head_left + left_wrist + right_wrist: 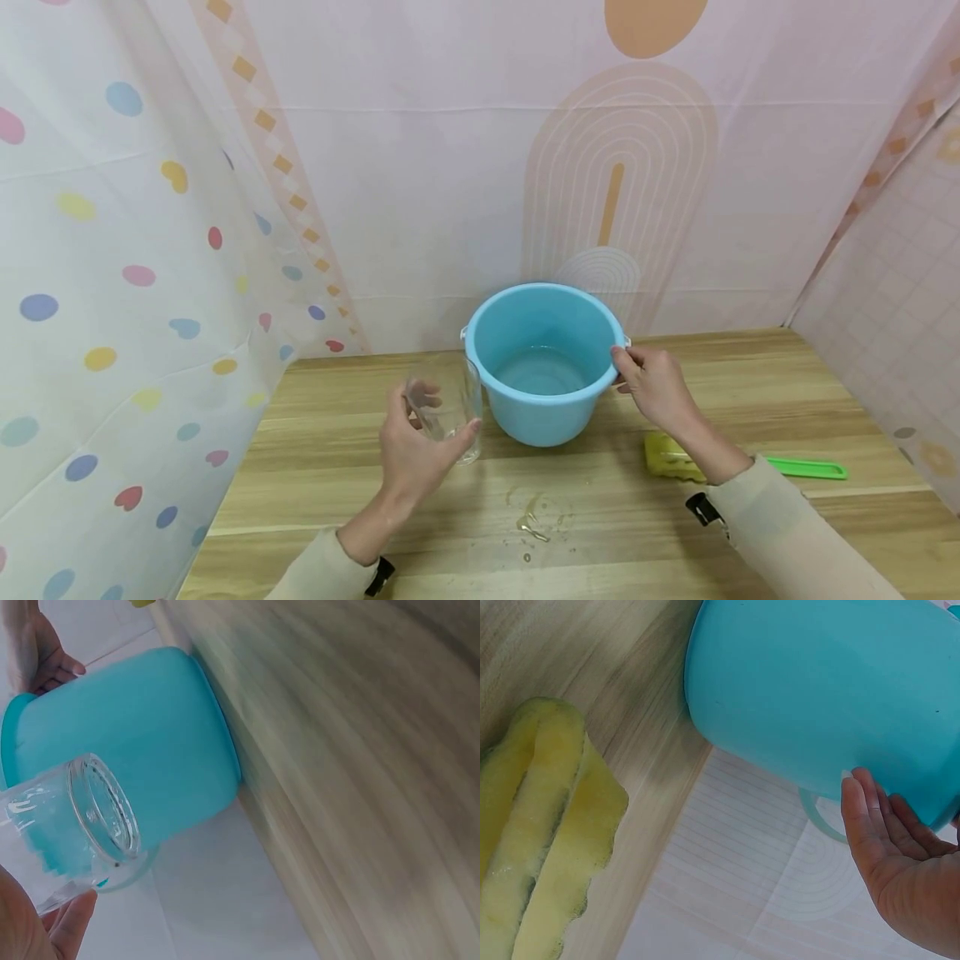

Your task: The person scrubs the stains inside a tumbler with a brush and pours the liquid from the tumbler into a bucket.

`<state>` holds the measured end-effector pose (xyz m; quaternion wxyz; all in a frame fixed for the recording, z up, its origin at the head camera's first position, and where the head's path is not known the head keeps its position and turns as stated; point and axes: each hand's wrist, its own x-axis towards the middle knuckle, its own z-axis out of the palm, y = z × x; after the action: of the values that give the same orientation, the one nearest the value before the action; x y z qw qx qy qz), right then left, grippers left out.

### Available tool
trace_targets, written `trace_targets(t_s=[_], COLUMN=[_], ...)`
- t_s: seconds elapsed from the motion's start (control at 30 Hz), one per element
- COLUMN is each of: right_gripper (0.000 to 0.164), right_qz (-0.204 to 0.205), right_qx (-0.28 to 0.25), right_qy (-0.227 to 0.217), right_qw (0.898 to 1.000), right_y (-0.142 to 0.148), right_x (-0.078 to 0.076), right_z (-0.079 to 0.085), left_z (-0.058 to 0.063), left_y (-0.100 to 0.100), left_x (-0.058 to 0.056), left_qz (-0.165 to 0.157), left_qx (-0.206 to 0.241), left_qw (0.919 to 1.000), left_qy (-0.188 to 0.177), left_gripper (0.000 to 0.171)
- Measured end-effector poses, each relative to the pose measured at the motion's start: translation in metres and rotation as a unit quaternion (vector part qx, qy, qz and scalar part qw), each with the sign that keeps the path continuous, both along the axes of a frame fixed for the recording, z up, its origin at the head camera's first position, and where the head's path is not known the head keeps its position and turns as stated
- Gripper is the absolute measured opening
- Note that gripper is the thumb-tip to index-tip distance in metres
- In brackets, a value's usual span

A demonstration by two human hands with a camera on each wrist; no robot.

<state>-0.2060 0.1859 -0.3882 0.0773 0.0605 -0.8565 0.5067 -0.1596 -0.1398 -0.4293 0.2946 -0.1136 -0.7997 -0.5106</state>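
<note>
My left hand point(420, 454) grips a clear drinking glass point(453, 400), held tilted beside the near left side of a light blue bucket point(542, 421). In the left wrist view the thick base of the glass point(105, 810) overlaps the bucket wall. Shallow water point(542, 371) lies in the bottom of the bucket, which stands on the wooden table. At the bucket's right rim, my right hand point(656, 387) pinches the edge near the handle joint. From the right wrist view, its fingers point(866, 806) show along the outside of the bucket wall.
A yellow sponge brush point(667, 457) with a green handle point(810, 468) lies on the table, partly behind my right forearm. Small puddles of liquid point(534, 527) wet the wood in front of the bucket. Patterned curtains point(420, 208) close off the back and both sides.
</note>
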Motion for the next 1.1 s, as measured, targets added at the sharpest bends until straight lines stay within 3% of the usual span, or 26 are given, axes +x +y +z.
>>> trace_targets(t_s=[0.5,0.8,1.1], right_gripper=[0.039,0.040,0.042], right_qz=[-0.003,0.002,0.005], right_qx=[0.013,0.012,0.024], right_qy=[-0.007,-0.006,-0.001], right_qw=[1.000,1.000,1.000], right_y=[0.001,0.002,0.004], right_x=[0.001,0.002,0.002], right_z=[0.001,0.004,0.002], left_z=[-0.009,-0.013,-0.019], left_y=[0.012,0.020,0.028], left_x=[0.015,0.025,0.033], left_qz=[-0.035,-0.075,-0.090], left_qx=[-0.001,0.011,0.005], left_qw=[0.9988,0.9963,0.9925], left_qy=[-0.034,-0.040,-0.082], left_gripper=[0.071,0.075,0.078])
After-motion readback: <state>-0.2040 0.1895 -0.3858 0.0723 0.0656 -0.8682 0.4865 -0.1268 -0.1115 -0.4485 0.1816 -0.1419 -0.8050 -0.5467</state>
